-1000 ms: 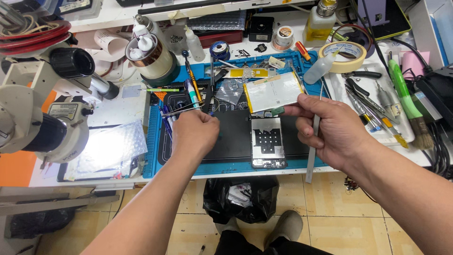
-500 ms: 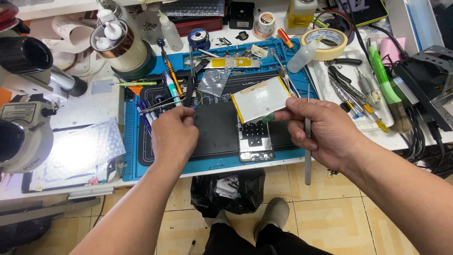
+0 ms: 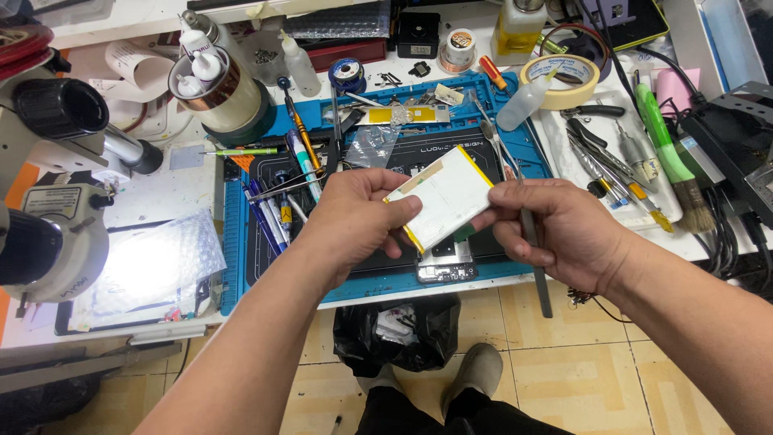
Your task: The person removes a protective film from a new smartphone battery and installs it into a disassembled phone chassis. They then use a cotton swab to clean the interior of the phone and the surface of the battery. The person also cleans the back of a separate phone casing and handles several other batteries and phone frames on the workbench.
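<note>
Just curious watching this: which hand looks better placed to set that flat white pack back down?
Probably the left hand: it grips only the white pack, while the right hand also holds a thin tool.

- A white worktop runs across the upper view, crowded with tools and bottles.
- A blue silicone work mat covers its middle.
- A microscope stands at the left, its lamp throwing a bright patch.
- Below, a beige tiled floor.
- A black rubbish bag sits under the worktop edge.

left hand — fingers curled, pinching; right hand — thumb and fingers pinched
</note>
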